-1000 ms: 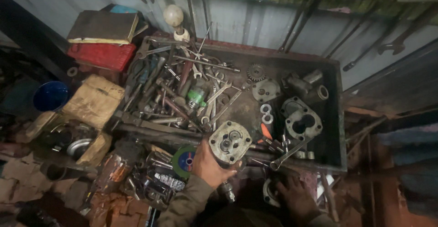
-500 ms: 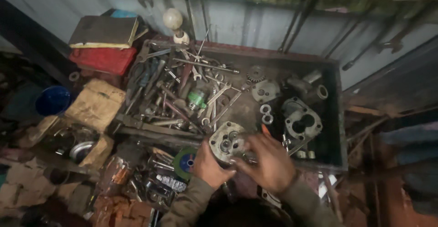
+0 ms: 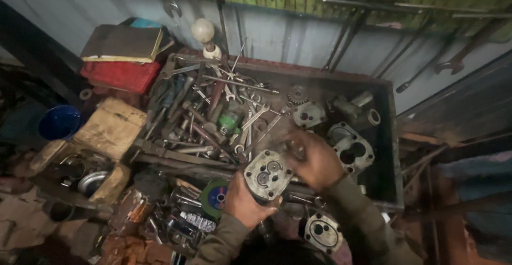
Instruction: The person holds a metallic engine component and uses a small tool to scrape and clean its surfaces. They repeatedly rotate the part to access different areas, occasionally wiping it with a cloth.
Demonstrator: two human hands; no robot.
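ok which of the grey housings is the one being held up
The round housing with small gears in its face, gripped from below by the left hand. The two-bore housing lies in the tray; another sits low by the sleeve.

Far left, a flat brown book-like package with yellowed edges (image 3: 121, 43) is lying on top of a red ribbed plastic case (image 3: 120, 76); a blue corner is showing behind it. Nearer, left of the tool tray, a worn tan cardboard box (image 3: 110, 128) is sitting tilted. Near centre, a green round disc with a blue-and-pink circular label (image 3: 215, 197) is lying among clutter. No signs or screens are showing.
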